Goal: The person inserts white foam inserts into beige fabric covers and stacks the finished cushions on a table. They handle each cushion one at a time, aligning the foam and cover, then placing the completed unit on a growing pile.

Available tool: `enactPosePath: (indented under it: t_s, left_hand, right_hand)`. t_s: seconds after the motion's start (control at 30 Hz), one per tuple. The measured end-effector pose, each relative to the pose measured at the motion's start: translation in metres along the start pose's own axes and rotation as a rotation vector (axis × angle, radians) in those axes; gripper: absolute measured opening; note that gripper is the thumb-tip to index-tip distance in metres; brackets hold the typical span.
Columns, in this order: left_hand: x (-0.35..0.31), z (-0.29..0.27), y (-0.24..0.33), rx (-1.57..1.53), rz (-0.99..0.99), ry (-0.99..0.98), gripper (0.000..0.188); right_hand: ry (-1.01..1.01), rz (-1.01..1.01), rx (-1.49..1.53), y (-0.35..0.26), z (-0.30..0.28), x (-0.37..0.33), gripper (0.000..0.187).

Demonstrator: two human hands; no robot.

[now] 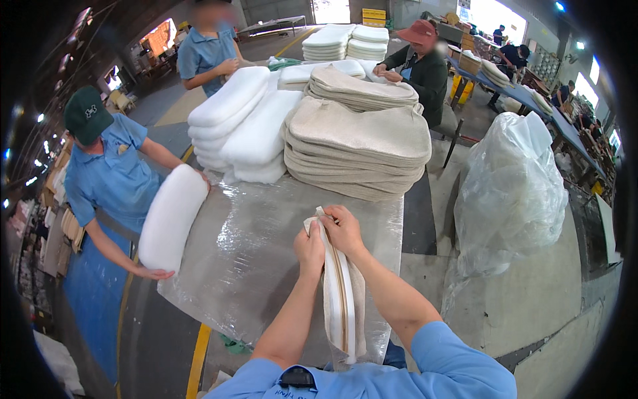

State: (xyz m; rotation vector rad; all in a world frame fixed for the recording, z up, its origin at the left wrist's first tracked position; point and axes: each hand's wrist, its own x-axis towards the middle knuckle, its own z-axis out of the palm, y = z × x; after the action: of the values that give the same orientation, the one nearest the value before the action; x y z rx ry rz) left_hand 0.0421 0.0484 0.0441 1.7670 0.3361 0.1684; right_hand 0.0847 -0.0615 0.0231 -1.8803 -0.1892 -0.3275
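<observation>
Between my arms hangs a beige fabric cushion cover (359,312), with a zipper (343,292) running lengthwise and white padding showing along it. Its lower end reaches toward my body at the table's near edge. My left hand (310,250) grips the cover's far end from the left, fingers closed. Close beside it, my right hand (343,230) pinches the same end near its corner. Just beyond my hands, a tall pile of beige cushion covers (359,149) lies on the plastic-covered table (246,253).
White foam pads (232,110) are piled left of the covers. At the left, a co-worker in a green cap holds a white pad (174,216). Two more people work across the table. A large clear plastic bag (508,193) stands at the right, before a long blue table (525,96).
</observation>
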Motion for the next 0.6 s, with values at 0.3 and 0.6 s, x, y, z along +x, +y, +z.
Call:
enactPosePath:
  t_s: [0.3,0.6]
  left_hand:
    - [-0.002,0.014,-0.007,-0.019,0.199,0.206,0.035]
    - [-0.013,0.018,-0.008,0.009,0.256,0.184,0.034]
  right_hand:
    - [-0.002,0.054,0.138,0.002,0.01,-0.003,0.009]
    - [0.044,0.201,0.564,0.016,0.02,-0.024,0.006]
